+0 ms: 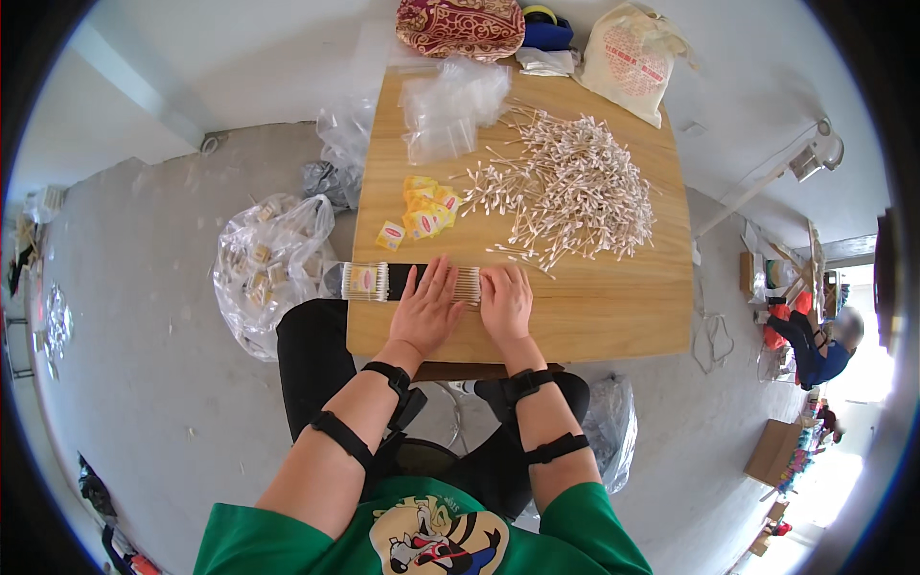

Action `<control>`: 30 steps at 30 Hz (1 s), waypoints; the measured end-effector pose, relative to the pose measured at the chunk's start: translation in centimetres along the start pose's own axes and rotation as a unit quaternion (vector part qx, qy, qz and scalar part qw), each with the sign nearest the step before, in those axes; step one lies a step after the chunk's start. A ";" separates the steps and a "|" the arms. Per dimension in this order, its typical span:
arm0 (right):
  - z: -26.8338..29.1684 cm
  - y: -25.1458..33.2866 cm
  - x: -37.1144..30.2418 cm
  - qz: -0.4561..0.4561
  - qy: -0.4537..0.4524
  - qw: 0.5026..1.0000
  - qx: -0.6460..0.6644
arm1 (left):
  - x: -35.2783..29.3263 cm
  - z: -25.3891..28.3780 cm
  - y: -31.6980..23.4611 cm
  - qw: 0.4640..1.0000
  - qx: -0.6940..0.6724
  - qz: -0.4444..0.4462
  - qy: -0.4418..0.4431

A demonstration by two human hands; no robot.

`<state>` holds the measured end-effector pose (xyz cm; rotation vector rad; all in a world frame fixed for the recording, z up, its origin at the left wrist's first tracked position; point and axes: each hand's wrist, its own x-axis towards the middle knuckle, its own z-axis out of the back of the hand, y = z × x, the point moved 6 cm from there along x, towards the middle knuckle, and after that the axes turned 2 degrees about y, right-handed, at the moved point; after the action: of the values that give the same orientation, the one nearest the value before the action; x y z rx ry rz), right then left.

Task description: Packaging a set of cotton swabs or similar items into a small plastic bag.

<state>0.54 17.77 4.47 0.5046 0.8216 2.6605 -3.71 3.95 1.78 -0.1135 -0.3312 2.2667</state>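
Observation:
Near the front edge of the wooden table (613, 316), a row of cotton swabs (467, 285) lies side by side against a black strip (397, 282). My left hand (428, 309) rests flat over the strip and part of the row, its fingers stretched out. At the row's right end is my right hand (505, 305), its fingers curled down and together; what its fingertips hold, if anything, is hidden. Left of the black strip lies a clear pack of swabs with a yellow card (364, 280) on it. More yellow cards (426, 206) are scattered beyond my left hand.
A big heap of loose swabs (585, 187) covers the table's far right part. Clear plastic bags (450, 105) lie at the far left. Behind are a red patterned cloth (460, 27) and a cloth bag (628, 57). A filled plastic sack (273, 268) stands left of the table.

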 end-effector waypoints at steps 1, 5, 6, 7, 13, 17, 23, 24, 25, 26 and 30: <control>-0.2 -0.1 0.7 0.001 0.002 1.000 0.002 | 0.0 0.0 0.0 1.000 -0.004 0.003 0.005; -0.7 0.2 3.1 0.085 0.077 0.993 -0.032 | 0.1 0.0 -0.2 1.000 -0.005 -0.004 -0.004; -1.1 0.1 3.5 0.083 0.124 0.988 -0.046 | 0.1 0.0 -0.2 1.000 0.003 -0.006 -0.008; -1.0 0.1 3.8 0.085 0.124 0.988 -0.047 | 0.1 0.1 -0.3 1.000 0.011 -0.008 -0.011; -1.9 -0.4 4.8 0.021 0.222 0.974 -0.028 | -0.1 0.1 0.0 1.000 0.014 -0.003 -0.019; -1.7 -0.4 4.8 0.034 0.214 0.975 -0.045 | 0.0 0.1 -0.2 1.000 0.020 -0.004 -0.020; -1.6 0.3 5.5 0.047 0.246 0.965 -0.079 | 0.0 0.2 -0.2 1.000 0.018 -0.005 -0.025; -1.6 0.5 5.4 0.056 0.262 0.958 -0.100 | 0.0 0.1 -0.3 1.000 0.018 -0.005 -0.025; -1.2 0.5 5.3 0.054 0.261 0.959 -0.102 | 0.0 0.0 -0.3 1.000 0.019 -0.006 -0.025; -0.8 0.2 5.2 0.056 0.257 0.957 -0.122 | 0.0 0.1 -0.3 0.999 0.019 -0.005 -0.026; 1.2 -3.1 2.3 0.014 0.235 0.953 -0.191 | 0.1 -0.1 -0.4 1.000 0.012 0.001 -0.024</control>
<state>-0.48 21.66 4.13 -0.2235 0.3823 2.9050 -3.47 4.23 1.80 -0.0475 -0.3282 2.2774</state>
